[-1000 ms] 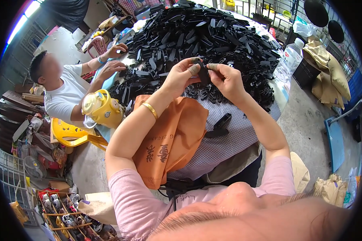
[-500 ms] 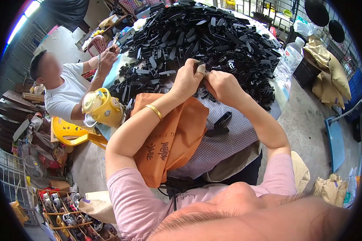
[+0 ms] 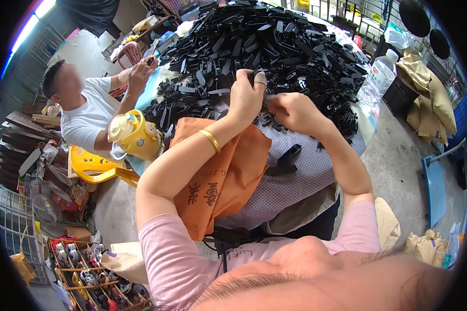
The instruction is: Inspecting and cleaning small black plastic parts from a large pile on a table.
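Note:
My left hand [image 3: 245, 98], with a gold bangle at the wrist and a pale wrap on the thumb, is closed on a small black plastic piece [image 3: 251, 78], mostly hidden by the fingers. Just to its right, my right hand [image 3: 298, 112] has its fingers curled, the tips smeared by motion. What lies in those fingers, if anything, I cannot make out. Both hands are above the near side of a big heap of black plastic pieces [image 3: 275, 46], many long and flat. Two black pieces [image 3: 283, 169] lie apart on the dotted cloth [image 3: 301, 179] closer to me.
An orange cloth bag [image 3: 223, 176] lies under my left forearm. Left of it stand a yellow jug [image 3: 135, 137] and a yellow chair [image 3: 91, 166]. A co-worker [image 3: 88, 114] sits at the left, hands raised at the table edge. A clear plastic bottle [image 3: 380, 75] stands at the right.
My right hand has moved slightly right and down, away from the left hand's fingertips. My left hand has risen a little. The co-worker's hands have shifted slightly.

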`<state>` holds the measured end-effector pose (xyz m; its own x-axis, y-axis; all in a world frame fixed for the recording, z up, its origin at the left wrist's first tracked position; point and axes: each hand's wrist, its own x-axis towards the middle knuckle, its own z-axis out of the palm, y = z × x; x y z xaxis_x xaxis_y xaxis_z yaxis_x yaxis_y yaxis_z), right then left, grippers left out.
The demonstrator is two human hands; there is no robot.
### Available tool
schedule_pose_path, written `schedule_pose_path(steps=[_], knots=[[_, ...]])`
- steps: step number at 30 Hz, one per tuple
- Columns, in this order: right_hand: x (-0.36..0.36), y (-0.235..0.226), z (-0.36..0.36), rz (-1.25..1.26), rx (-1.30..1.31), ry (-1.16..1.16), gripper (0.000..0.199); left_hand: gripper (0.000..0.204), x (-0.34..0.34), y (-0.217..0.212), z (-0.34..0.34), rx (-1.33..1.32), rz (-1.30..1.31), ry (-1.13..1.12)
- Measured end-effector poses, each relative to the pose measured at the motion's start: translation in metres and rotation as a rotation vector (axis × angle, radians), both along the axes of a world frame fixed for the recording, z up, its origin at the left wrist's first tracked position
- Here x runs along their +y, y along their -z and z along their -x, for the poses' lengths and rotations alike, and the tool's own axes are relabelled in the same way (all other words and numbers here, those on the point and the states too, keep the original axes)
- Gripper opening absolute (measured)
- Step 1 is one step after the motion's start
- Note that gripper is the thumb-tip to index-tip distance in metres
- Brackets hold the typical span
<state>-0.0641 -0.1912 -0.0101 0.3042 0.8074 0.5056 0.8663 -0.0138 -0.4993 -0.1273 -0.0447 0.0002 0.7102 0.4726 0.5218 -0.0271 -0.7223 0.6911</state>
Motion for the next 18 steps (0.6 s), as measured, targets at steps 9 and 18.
schedule_pose_path(steps=[9,18], knots=[[0.007,0.039,-0.013,0.352,-0.318,0.064,0.017,0.051,-0.049,-0.006,0.056,0.500,-0.115,0.511],[0.004,0.025,-0.006,0.369,-0.345,0.039,0.012,0.060,-0.067,0.002,0.070,0.686,-0.473,0.584]])
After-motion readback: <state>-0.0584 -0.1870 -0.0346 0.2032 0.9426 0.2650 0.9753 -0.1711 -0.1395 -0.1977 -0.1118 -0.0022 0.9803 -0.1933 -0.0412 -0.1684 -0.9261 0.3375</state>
